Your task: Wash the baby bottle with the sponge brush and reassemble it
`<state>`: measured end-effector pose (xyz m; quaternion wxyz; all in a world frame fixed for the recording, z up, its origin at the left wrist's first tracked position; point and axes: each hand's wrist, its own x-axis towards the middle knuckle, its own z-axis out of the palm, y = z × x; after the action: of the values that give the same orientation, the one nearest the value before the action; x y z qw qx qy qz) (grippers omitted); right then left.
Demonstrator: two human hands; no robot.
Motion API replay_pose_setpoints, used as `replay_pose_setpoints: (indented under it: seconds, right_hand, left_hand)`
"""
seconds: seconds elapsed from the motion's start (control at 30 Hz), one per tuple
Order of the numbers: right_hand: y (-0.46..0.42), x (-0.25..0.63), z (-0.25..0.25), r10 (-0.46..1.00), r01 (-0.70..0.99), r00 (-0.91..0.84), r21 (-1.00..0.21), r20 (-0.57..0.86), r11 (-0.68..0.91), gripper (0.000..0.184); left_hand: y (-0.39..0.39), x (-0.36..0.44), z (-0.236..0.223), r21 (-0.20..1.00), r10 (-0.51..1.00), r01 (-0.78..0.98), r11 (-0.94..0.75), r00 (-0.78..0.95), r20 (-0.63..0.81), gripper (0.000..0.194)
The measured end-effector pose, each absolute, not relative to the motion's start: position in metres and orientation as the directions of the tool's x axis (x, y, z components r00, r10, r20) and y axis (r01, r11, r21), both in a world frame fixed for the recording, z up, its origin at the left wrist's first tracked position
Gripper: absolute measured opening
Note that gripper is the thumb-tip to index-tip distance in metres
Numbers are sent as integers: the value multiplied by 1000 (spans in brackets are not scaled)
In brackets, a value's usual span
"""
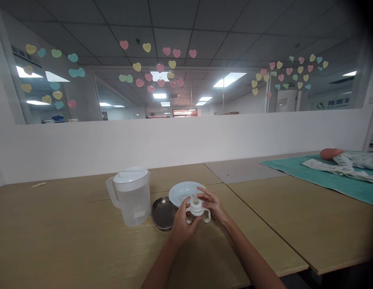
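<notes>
A baby bottle [196,208] with a white collar, a clear nipple and two white side handles is between my hands, low over the table. My left hand [183,220] is wrapped round its left side, thumb across the front below the collar. From the right, my right hand [215,206] has its fingers closed about the collar near the nipple, above the right handle. Much of the bottle's body is hidden by my hands. Just behind it is a white bowl [180,191]. A round dark metal dish [162,216] lies to the left, partly under the bowl's edge.
A translucent lidded pitcher [133,202] stands left of the dish. At the far right, a teal towel [287,166] carries a doll in pale patterned clothes [351,162]. A white wall [174,140] with a window above bounds the wooden table [68,233]. Gaps separate the table panels.
</notes>
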<state>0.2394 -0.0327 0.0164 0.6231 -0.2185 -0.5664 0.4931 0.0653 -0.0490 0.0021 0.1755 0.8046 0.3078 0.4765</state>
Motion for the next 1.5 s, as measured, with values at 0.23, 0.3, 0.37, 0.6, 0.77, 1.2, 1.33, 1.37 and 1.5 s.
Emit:
replay_pose_setpoints:
  seconds: [0.23, 0.3, 0.37, 0.6, 0.77, 1.2, 1.33, 1.37, 1.5]
  right_hand:
    - [-33, 241, 17, 846, -303, -73, -820, 528, 485, 52]
    - [-36, 238, 17, 829, -237, -110, -825, 548, 513, 58]
    - [-38, 236, 17, 822, -148, -131, -831, 554, 536, 70]
    - [-19, 249, 6, 798, -229, 106, -766, 594, 601, 64]
    - [-21, 251, 6, 818, -254, 70, -783, 571, 568, 43]
    - [-38, 235, 18, 886, -237, 38, -857, 463, 458, 57]
    - [-38, 242, 21, 908, -454, 96, -794, 407, 404, 57]
    - [-38, 244, 23, 907, -514, 120, -757, 403, 404, 55]
    - [-38, 256, 30, 897, -718, 215, -559, 387, 413, 47]
  left_hand:
    - [-47, 68, -4, 562, 653, 333, -757, 359, 667, 64]
    - [-47, 67, -4, 556, 655, 347, -755, 359, 665, 64]
    - [-47, 67, -4, 540, 650, 365, -759, 360, 670, 63]
    - [-47, 65, -4, 558, 658, 356, -750, 312, 685, 60]
    - [-46, 64, -6, 540, 657, 385, -748, 319, 683, 62]
    - [-44, 64, -8, 522, 671, 438, -732, 330, 664, 64]
    - [-44, 65, -8, 522, 667, 432, -736, 325, 671, 64]
    - [-44, 65, -8, 518, 664, 433, -738, 323, 675, 64]
    - [-44, 65, -10, 514, 663, 440, -736, 316, 679, 64]
